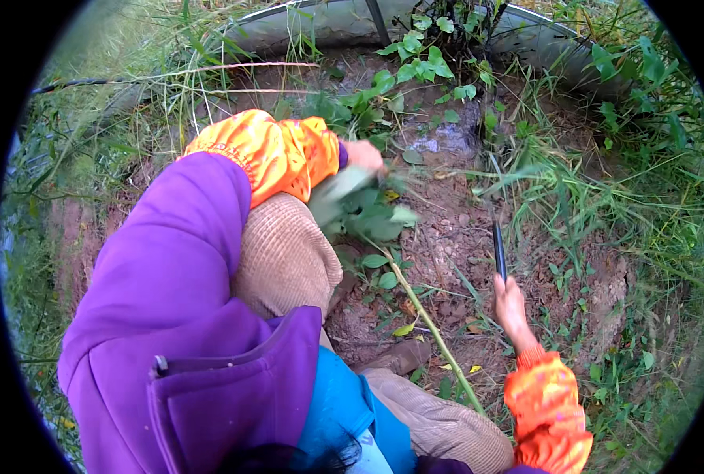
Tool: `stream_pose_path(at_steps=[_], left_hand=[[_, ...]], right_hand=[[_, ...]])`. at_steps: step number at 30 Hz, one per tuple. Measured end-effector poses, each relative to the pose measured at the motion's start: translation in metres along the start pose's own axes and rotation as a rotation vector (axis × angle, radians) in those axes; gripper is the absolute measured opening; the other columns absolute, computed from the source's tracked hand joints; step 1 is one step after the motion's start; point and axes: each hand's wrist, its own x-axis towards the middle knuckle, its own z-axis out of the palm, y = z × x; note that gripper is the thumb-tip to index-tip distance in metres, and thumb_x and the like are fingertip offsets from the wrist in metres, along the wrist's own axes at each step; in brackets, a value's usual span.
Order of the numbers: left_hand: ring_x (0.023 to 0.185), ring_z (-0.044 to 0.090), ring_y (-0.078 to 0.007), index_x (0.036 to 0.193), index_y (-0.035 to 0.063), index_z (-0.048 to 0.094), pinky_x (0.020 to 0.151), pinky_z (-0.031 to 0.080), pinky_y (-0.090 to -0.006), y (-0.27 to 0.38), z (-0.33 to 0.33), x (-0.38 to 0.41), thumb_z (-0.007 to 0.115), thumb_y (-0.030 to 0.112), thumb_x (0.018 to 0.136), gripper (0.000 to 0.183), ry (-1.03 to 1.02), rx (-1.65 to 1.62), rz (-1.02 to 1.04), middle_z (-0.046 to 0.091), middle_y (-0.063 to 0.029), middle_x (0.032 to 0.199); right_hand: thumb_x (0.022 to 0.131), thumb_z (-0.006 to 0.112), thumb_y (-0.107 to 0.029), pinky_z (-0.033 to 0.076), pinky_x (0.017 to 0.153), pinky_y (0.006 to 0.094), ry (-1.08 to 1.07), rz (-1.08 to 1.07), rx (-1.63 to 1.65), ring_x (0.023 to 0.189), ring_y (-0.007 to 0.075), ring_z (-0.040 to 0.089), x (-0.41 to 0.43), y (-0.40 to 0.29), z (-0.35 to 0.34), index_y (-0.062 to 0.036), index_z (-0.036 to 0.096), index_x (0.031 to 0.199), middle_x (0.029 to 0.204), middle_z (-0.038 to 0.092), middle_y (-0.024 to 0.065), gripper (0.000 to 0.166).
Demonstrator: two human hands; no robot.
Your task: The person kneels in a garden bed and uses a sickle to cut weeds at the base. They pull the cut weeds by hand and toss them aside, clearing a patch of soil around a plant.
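My right hand (pixel 511 308) is closed around the black handle (pixel 499 252) of a long thin hand tool, whose narrow metal end reaches up into cut grass; its exact kind is unclear. At the upper middle, my left hand (pixel 365 156) is beside a bunch of broad green leaves (pixel 361 207), which are blurred. The fingers are curled, but whether they grip the stems cannot be told. A long green stem (pixel 432 326) slants from below those leaves down to my right knee. Both forearms wear orange patterned sleeve covers.
A curved grey rim (pixel 328 26), its material unclear, arcs across the top, with a leafy vine (pixel 426 65) and dark stems before it. Bare reddish soil (pixel 447 237) lies in the middle. Tall grass (pixel 571 207) stands at the right and left. My shoe (pixel 402 355) rests on the soil.
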Motion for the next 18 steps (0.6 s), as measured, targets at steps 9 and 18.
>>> stream_pose_path(at_steps=[9, 18], left_hand=[[0.064, 0.064, -0.0291, 0.082, 0.0090, 0.067, 0.057, 0.051, -0.0409, -0.070, 0.102, -0.094, 0.056, 0.022, 0.073, 0.019, -0.220, 0.274, -0.179, 0.064, -0.0110, 0.068], [0.082, 0.061, -0.0246, 0.100, 0.0082, 0.065, 0.072, 0.049, -0.0391, -0.068, 0.090, -0.117, 0.060, 0.040, 0.079, 0.038, -0.368, -0.128, -0.478, 0.065, -0.0112, 0.091]], right_hand=[[0.093, 0.048, -0.030, 0.044, 0.049, 0.0436, -0.043, -0.085, -0.168, 0.052, 0.0354, 0.057, -0.079, -0.057, -0.041, -0.0025, 0.046, 0.088, 0.058, 0.056, 0.0180, 0.028], [0.093, 0.048, -0.032, 0.043, 0.052, 0.0491, 0.142, -0.234, -0.210, 0.061, 0.0434, 0.057, -0.024, -0.074, -0.042, -0.0020, 0.044, 0.085, 0.060, 0.054, 0.0241, 0.032]])
